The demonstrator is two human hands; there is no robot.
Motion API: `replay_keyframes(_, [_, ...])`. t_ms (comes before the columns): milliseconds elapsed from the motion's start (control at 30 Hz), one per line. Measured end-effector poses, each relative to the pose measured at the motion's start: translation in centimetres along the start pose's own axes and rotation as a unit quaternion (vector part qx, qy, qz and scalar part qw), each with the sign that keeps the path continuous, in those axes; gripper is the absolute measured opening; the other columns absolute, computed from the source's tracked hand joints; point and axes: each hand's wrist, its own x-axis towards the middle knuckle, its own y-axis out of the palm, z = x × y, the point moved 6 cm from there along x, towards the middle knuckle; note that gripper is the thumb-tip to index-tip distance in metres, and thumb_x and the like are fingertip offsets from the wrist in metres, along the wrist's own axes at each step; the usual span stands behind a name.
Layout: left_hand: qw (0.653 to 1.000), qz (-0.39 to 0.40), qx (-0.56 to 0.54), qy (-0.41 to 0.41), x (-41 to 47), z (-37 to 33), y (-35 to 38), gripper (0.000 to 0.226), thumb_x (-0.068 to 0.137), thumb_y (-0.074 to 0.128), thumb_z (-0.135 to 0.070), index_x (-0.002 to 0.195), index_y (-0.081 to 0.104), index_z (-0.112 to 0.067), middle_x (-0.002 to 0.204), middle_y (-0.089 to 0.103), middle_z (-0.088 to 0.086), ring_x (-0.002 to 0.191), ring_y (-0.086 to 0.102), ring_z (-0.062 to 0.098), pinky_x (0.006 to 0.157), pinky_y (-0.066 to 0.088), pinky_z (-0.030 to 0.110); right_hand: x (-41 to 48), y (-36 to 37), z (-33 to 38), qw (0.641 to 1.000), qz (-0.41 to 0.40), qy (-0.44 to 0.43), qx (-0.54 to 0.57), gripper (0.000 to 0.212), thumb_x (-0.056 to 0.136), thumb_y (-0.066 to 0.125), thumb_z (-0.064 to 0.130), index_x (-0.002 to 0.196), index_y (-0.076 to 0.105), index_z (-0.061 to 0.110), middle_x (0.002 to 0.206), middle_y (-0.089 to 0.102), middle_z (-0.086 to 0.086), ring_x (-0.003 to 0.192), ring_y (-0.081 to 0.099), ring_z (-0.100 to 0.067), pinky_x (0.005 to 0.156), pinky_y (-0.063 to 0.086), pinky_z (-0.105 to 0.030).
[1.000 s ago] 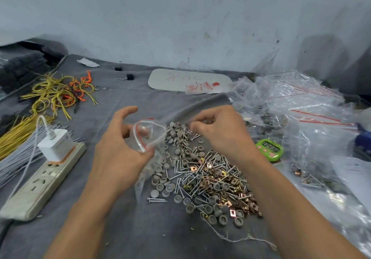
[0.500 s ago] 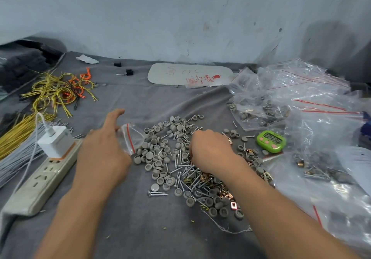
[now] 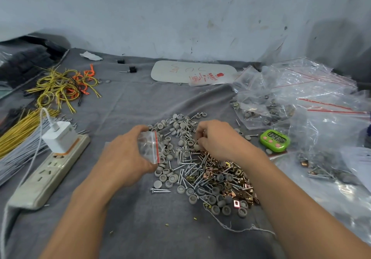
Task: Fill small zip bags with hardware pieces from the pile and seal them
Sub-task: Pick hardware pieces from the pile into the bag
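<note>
Gathering is judged in hand: the pile (image 3: 200, 168) is dug into by the curled right hand (image 3: 218, 142), its catch hidden. Just left, the bag (image 3: 149, 146) is pinched by the left hand (image 3: 124, 158). Next, that catch must be fed through the bag's mouth

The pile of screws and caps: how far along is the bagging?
Partway. Done: filled bags lie heaped at the right. In hand: the left hand grips a small zip bag beside the pile, and the right hand reaches into it with curled fingers. Left: many loose pieces, unbagged.
</note>
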Motion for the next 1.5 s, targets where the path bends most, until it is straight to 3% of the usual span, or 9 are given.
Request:
replay_keyframes(267, [1.0, -0.018, -0.002, 0.023, 0.3, -0.9, 0.2, 0.098, 0.057, 0.089, -0.034, 0.144, 0.044, -0.035, 0.133, 0.056, -0.006, 0.122, 0.053, 0.02, 0.093, 0.043, 0.032, -0.8, -0.1, 2.3, 0.973, -0.006, -0.048, 0.224, 0.016, 0.085, 0.081, 0.01, 0.091, 0.078, 0.024, 0.074, 0.077, 0.01, 0.065, 0.074, -0.006, 0.062, 0.058, -0.018])
replay_keyframes(633, [0.992, 0.05, -0.091, 0.075, -0.3, -2.6, 1.0, 0.057, 0.041, 0.084, -0.039, 0.091, 0.059, -0.049, 0.094, 0.06, -0.017, 0.08, 0.058, 0.0, 0.063, 0.039, 0.024, -1.5, 1.8, 7.4, 0.981, -0.055, -0.156, 0.098, 0.005, 0.08, 0.08, 0.035, 0.083, 0.081, 0.031, 0.046, 0.053, 0.017, 0.045, 0.047, -0.001, 0.05, 0.032, -0.013])
replay_keyframes(733, [0.992, 0.028, -0.103, 0.062, -0.2, -2.1, 0.8, 0.052, 0.048, 0.086, -0.037, 0.094, 0.061, -0.046, 0.086, 0.067, -0.016, 0.074, 0.058, -0.004, 0.058, 0.038, 0.018, -1.6, 1.1, 7.5, 0.984, -0.024, -0.15, 0.096, 0.009, 0.081, 0.079, 0.029, 0.088, 0.083, 0.033, 0.045, 0.054, 0.025, 0.046, 0.051, 0.002, 0.049, 0.033, -0.008])
replay_keyframes(867, [0.991, -0.027, -0.123, 0.05, -0.5, -1.7, 0.0, 0.06, 0.058, 0.09, -0.037, 0.112, 0.064, -0.042, 0.096, 0.068, -0.017, 0.086, 0.062, 0.006, 0.066, 0.041, 0.016, -2.0, -2.5, 3.6, 0.989, -0.099, -0.067, 0.091, 0.013, 0.084, 0.079, 0.022, 0.081, 0.082, 0.034, 0.054, 0.061, 0.029, 0.053, 0.061, 0.001, 0.05, 0.041, -0.007])
replay_keyframes(967, [0.984, -0.057, -0.164, 0.047, -0.9, -1.7, -0.5, 0.061, 0.061, 0.091, -0.034, 0.114, 0.064, -0.041, 0.101, 0.068, -0.018, 0.093, 0.062, 0.008, 0.073, 0.043, 0.022, -3.7, -1.3, 1.9, 0.999, -0.023, -0.034, 0.014, 0.012, 0.084, 0.079, 0.023, 0.084, 0.082, 0.034, 0.076, 0.075, 0.02, 0.065, 0.065, 0.003, 0.074, 0.058, -0.021])
replay_keyframes(1033, [0.979, -0.076, -0.184, 0.044, -1.0, -1.7, -0.8, 0.059, 0.062, 0.091, -0.034, 0.114, 0.063, -0.041, 0.1, 0.067, -0.022, 0.089, 0.06, -0.001, 0.073, 0.04, 0.012, -4.8, 1.0, 1.9, 0.998, 0.04, -0.027, -0.034, 0.012, 0.083, 0.077, 0.022, 0.087, 0.083, 0.032, 0.086, 0.078, 0.011, 0.081, 0.071, -0.006, 0.087, 0.061, -0.031])
replay_keyframes(1133, [0.976, -0.093, -0.195, 0.042, -1.3, -1.9, -1.3, 0.059, 0.064, 0.089, -0.034, 0.115, 0.06, -0.045, 0.095, 0.061, -0.028, 0.082, 0.055, -0.007, 0.066, 0.035, 0.0, -4.9, 2.8, 2.6, 0.993, 0.039, -0.026, -0.109, 0.015, 0.083, 0.069, 0.017, 0.09, 0.08, 0.021, 0.087, 0.076, -0.001, 0.088, 0.072, -0.024, 0.081, 0.061, -0.038])
replay_keyframes(1267, [0.979, -0.095, -0.175, 0.049, -1.5, -2.1, -1.2, 0.064, 0.069, 0.088, -0.034, 0.126, 0.059, -0.041, 0.107, 0.064, -0.017, 0.097, 0.054, 0.006, 0.077, 0.036, 0.018, -4.1, 3.7, 3.7, 0.988, 0.021, -0.038, -0.148, 0.014, 0.082, 0.064, 0.012, 0.093, 0.073, 0.017, 0.082, 0.065, -0.006, 0.088, 0.07, -0.032, 0.077, 0.059, -0.037])
replay_keyframes(1500, [0.982, -0.106, -0.147, 0.052, -1.2, -1.9, -1.3, 0.069, 0.069, 0.088, -0.035, 0.13, 0.056, -0.041, 0.113, 0.06, -0.016, 0.104, 0.053, 0.009, 0.085, 0.034, 0.023, -2.6, 0.2, 0.0, 0.994, -0.061, 0.034, -0.086, 0.024, 0.088, 0.068, 0.014, 0.1, 0.079, 0.033, 0.1, 0.076, 0.0, 0.09, 0.072, -0.024, 0.086, 0.06, -0.041])
